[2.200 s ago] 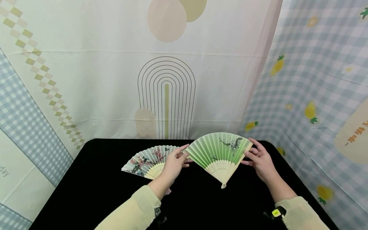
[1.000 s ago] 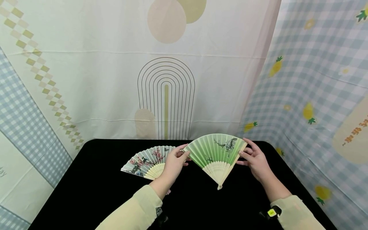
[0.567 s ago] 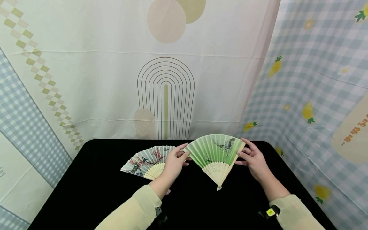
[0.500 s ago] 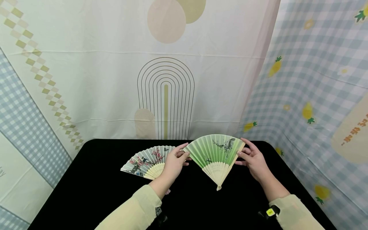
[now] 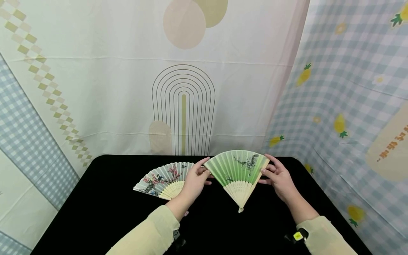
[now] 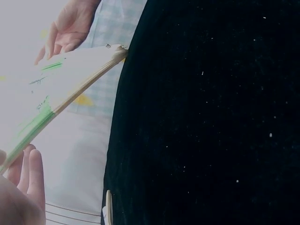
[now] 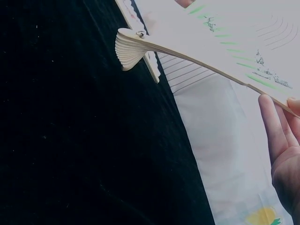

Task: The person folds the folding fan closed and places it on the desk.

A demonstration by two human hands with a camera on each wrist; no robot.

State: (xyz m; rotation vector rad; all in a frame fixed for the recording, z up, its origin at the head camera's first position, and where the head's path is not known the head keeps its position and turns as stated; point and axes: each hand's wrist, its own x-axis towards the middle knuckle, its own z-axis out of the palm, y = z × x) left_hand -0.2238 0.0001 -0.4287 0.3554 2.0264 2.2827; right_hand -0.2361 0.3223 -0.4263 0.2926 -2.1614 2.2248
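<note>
A spread green folding fan (image 5: 232, 166) with a dark ink drawing and pale ribs is held up over the black table, its pivot end pointing down toward me. My left hand (image 5: 193, 182) pinches its left edge, thumb in front and fingers behind. On the opposite side my right hand (image 5: 280, 179) grips the outer rib between thumb and fingers. Seen nearly edge-on in the right wrist view, the green fan's ribs (image 7: 197, 63) fan out from the pivot. A second folding fan (image 5: 159, 180), grey-white with pink blossoms, lies open on the table, partly hidden behind my left forearm.
The black-covered table (image 5: 105, 212) has rounded far corners. Behind it hangs a pale curtain (image 5: 121, 99) with arch prints. A blue checked cloth (image 5: 334, 88) with pineapples runs along the right side.
My right hand has drifted left, and the green fan's spread has narrowed slightly while its pivot end shifted left. My left hand stays nearly in place. The blossom fan lies as before.
</note>
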